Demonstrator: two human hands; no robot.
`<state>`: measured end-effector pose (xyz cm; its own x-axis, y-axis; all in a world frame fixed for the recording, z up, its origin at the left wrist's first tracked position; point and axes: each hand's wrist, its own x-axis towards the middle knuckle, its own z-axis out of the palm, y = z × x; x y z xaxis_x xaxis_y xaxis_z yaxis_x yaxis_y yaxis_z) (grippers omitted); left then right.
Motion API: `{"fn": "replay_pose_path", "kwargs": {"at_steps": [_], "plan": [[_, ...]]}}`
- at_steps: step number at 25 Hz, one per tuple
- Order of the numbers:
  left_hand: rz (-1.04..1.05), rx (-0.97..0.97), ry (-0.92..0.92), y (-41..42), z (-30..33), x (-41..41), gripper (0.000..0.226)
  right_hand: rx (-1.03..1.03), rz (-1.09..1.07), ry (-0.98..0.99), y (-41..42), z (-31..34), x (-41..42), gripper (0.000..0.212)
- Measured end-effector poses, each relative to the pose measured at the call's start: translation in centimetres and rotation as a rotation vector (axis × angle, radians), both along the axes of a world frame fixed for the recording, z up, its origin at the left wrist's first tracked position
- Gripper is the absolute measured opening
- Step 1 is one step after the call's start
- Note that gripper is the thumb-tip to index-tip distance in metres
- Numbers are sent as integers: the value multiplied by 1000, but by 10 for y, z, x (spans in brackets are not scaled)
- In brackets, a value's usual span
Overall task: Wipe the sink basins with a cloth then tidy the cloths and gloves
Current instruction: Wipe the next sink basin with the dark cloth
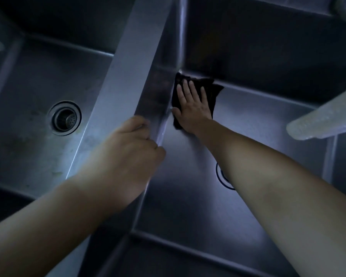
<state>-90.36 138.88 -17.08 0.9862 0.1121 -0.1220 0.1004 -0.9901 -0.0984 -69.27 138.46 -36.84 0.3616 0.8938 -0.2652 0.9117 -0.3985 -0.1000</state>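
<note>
Soft, limp dark cloth (208, 90) lies flat under the right hand's (194, 104) straight pressing fingers, likely best pinched at the loose edge beyond the fingertips, while the left hand (128, 148) curls over the divider (128, 76).

A steel double sink (128, 62) carried everything. A flat divider (126, 80) ran between its two basins. The left basin (28, 108) had a round drain strainer (65, 118) in its floor. On the floor of the right basin (258, 120), in the far left corner, a dark cloth (212, 90) lay spread.
</note>
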Motion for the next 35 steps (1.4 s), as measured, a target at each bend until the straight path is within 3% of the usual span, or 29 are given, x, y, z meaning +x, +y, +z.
{"fn": "replay_pose_path", "kwargs": {"at_steps": [7, 14, 21, 25, 27, 31, 35], "plan": [[37, 87, 93, -7, 12, 4, 9, 38, 295, -24, -97, 6, -83, 71], [66, 136, 136, -15, 19, 6, 9, -93, 684, 76, -177, 11, -164, 73], [-7, 217, 218, -20, 20, 8, 14, 16, 984, 57, -248, 13, -137, 62], [22, 140, 385, -52, -1, 14, 18, 48, 772, 84, -289, 16, -78, 66], [25, 58, 355, -82, -17, 25, 25, 89, 505, 89, -303, 17, -47, 67], [161, -112, 519, -126, -74, 46, 25, 100, -47, 24, -299, 22, -16, 59], [164, -145, 467, -142, -114, 68, 59, 25, -185, -18, -261, 18, -34, 53]]}}
